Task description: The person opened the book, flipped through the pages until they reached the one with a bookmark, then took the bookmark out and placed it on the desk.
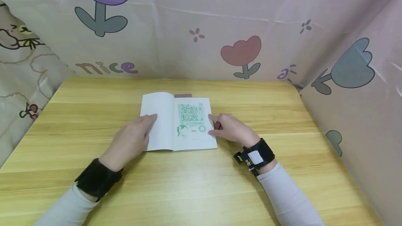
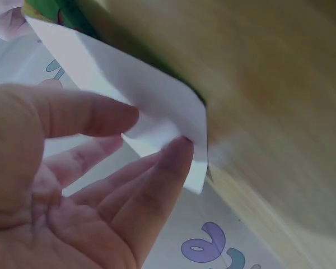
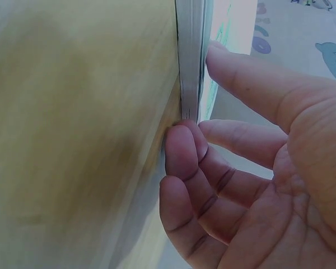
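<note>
An open book [image 1: 173, 125] lies on the table, with a blank left page and a right page printed in green characters and a small drawn figure. My left hand [image 1: 130, 137] rests on the outer part of the blank page, index finger extended across it. In the left wrist view, thumb and fingertips of the left hand [image 2: 95, 168] lie over the white page [image 2: 145, 95]. At the right edge of the book, my right hand [image 1: 233, 128] touches the printed page with thumb and index finger. The right wrist view shows its other fingers [image 3: 182, 154] curled beside the page block [image 3: 191, 61].
A dark reddish piece [image 1: 183, 96] sticks out behind the book's top edge. The wooden table [image 1: 188, 184] meets a patterned cloth [image 1: 176, 44] at its back and sides. Each wrist wears a black band [image 1: 98, 178].
</note>
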Motion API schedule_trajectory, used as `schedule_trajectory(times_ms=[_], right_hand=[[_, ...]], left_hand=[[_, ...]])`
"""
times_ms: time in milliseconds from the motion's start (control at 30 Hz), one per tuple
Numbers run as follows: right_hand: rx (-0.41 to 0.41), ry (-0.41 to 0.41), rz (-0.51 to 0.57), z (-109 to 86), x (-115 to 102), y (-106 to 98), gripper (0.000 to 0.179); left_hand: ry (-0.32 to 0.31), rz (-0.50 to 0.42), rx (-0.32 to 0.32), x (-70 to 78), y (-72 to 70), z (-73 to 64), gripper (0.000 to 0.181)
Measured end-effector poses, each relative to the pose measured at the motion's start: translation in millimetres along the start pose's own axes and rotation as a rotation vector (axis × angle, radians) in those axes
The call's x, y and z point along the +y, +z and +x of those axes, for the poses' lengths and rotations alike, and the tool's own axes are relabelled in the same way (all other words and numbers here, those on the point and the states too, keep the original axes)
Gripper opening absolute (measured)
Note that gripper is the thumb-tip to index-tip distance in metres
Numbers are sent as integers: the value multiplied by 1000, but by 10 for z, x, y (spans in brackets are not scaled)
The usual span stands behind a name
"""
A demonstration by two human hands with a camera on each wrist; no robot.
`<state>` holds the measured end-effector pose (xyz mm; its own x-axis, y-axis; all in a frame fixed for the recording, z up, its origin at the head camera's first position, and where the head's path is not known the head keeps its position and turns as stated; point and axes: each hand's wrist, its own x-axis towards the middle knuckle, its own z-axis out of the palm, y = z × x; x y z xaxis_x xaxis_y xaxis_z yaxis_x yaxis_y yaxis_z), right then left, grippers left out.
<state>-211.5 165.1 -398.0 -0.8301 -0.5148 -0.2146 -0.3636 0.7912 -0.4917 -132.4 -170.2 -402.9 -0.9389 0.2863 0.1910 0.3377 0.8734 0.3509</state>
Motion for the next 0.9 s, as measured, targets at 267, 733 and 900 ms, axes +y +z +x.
schedule_trajectory(times_ms=[267, 733, 900], right_hand=[[4, -8, 7, 4, -5, -13, 44], [20, 12, 14, 15, -9, 0, 25], [31, -6, -1, 16, -14, 2, 25]], left_hand=[[-65, 6, -91, 26, 8, 8, 57], [-72, 56, -121, 56, -4, -3, 62], [-79, 54, -126, 61, -6, 1, 63]])
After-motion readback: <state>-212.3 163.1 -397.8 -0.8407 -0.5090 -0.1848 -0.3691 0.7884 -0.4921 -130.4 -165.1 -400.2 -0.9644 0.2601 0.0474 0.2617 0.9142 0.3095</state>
